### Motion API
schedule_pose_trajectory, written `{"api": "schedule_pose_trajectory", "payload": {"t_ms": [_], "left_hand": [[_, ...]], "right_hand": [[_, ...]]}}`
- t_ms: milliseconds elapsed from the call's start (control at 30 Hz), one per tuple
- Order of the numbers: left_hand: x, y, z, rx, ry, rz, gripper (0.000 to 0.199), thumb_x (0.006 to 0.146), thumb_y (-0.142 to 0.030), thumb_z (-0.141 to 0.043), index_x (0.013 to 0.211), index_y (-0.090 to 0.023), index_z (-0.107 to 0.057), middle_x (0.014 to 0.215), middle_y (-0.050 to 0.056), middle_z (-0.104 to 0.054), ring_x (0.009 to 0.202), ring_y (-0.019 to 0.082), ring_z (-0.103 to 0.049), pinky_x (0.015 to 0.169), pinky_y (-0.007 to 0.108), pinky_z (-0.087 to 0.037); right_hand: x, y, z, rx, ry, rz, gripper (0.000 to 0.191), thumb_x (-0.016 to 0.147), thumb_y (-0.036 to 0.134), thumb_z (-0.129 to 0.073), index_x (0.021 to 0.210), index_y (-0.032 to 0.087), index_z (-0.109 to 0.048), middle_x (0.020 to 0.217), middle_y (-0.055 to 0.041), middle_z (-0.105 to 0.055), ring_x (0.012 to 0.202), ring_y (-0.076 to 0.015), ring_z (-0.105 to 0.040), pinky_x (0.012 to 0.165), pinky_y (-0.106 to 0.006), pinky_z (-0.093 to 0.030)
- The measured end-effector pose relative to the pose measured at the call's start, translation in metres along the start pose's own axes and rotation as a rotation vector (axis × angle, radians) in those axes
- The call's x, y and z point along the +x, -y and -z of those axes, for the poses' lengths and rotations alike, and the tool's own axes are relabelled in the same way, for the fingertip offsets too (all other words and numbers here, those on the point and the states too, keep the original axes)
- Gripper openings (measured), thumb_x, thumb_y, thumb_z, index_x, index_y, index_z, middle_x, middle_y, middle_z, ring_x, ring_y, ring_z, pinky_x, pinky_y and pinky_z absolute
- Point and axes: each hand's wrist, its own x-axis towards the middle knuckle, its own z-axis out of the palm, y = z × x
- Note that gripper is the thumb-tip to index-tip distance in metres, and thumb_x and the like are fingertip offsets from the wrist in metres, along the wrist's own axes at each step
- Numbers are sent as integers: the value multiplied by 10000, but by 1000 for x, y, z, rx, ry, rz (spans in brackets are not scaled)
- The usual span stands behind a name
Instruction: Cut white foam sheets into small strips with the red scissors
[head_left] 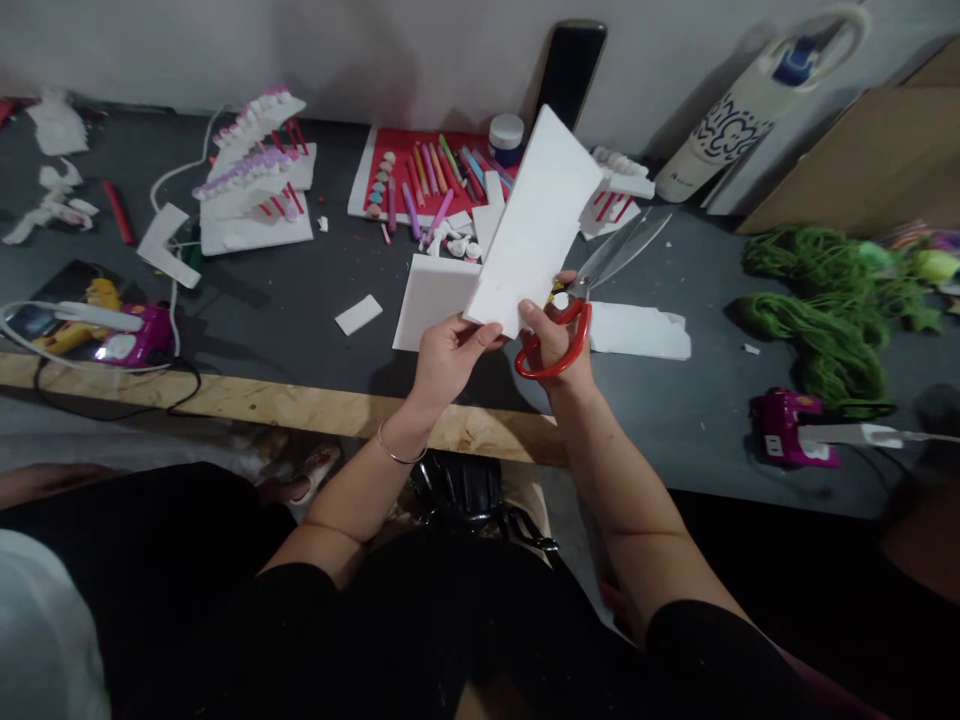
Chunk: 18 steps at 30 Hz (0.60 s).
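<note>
A white board piece (534, 215) is held up over the table, tilted, with an angled upper end. My left hand (450, 362) pinches its lower left corner between thumb and fingers. My right hand (555, 335) has its thumb on the board's lower right edge and also holds red-handled scissors (581, 350), whose blades point up and to the right, slightly apart. Beneath and left of the board lies a square white piece (427, 300). Another white strip (641, 331) rests right of the scissors, and a small white rectangle (359, 314) lies further left.
Markers (435, 170) lie on a red sheet (360, 190). A phone (574, 70) and a bottle (720, 130) stand against the wall. Green yarn (832, 310) and purple glue guns (791, 428) (142, 335) flank the work area. White models (259, 195) stand at the back left. People sit on both sides.
</note>
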Motion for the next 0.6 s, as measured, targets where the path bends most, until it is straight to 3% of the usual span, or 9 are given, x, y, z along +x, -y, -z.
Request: {"api": "schedule_pose_trajectory", "payload": {"t_ms": [267, 600], "left_hand": [[-3, 4, -5, -54, -22, 9, 422, 787, -553, -939, 955, -191, -802, 1029, 81, -868, 952, 209, -841, 906, 346, -740], [-1, 8, -3, -61, -37, 23, 448, 768, -583, -924, 962, -205, -782, 1041, 85, -866, 969, 222, -839, 892, 366, -739]], "right_hand": [[-1, 7, -1, 19, -54, -17, 775, 814, 663, -804, 1428, 425, -397, 1389, -68, -635, 1262, -306, -715, 1068, -578, -618], [-8, 5, -9, -103, -89, 118, 773, 900, 749, -693, 1509, 454, -319, 1354, -78, -648, 1170, -280, -752, 983, -531, -676]]}}
